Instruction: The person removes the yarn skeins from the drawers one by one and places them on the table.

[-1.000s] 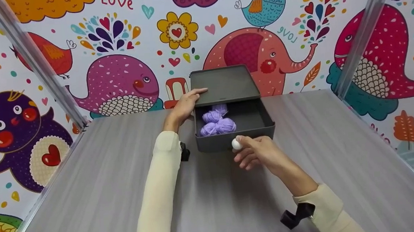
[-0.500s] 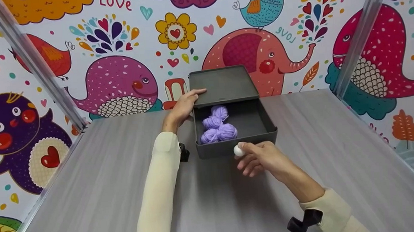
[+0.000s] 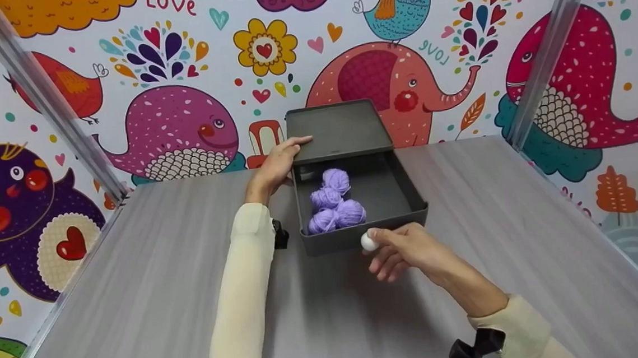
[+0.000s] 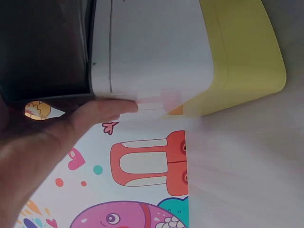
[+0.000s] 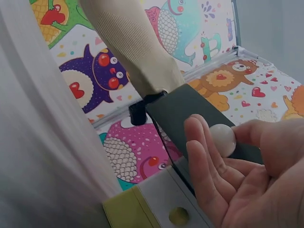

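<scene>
Currently, below centre, the right hand pinches a round white knob; centre-left, the left hand, fingers extended, touches a dark-grey rectangular box.

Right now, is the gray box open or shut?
Open: in the head view, the gray box shows its inside, with purple yarn balls lying in it.

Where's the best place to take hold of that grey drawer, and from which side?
Probably by the round white knob, coming from the near side. It sits at the front of the grey drawer, and its ball shape lets thumb and fingers pinch round it, as the right hand does. The drawer's thin rim looks like a poorer hold.
</scene>
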Motion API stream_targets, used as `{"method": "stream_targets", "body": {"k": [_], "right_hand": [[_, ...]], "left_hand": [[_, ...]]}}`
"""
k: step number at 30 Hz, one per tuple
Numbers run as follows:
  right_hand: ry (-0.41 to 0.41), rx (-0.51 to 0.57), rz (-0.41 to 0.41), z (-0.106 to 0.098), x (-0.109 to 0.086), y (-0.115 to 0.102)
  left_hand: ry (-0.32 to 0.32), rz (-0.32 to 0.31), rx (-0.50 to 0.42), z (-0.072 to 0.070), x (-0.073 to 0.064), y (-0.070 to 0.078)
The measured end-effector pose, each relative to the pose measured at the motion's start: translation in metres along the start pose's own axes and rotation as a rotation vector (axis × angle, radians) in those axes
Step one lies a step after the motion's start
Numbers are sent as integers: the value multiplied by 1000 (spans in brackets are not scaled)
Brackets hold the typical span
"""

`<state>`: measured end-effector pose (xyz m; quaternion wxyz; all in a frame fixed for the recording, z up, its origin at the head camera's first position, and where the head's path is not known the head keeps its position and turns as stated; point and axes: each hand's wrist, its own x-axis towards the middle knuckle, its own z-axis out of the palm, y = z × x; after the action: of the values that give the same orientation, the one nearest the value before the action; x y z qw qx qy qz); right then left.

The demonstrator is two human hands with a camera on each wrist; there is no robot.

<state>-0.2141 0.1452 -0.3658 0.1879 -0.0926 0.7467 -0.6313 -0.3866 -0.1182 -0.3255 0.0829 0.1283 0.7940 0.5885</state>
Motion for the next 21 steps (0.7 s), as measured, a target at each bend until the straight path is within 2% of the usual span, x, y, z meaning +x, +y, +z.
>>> {"method": "stream_targets", "body": {"k": [10, 21], "right_hand": [[-42, 5, -7, 5, -1, 1], [-48, -9, -27, 7, -2, 3]], "left_hand": [[-7, 10, 3, 1, -2, 0], [-7, 18, 24, -1, -2, 0]]}}
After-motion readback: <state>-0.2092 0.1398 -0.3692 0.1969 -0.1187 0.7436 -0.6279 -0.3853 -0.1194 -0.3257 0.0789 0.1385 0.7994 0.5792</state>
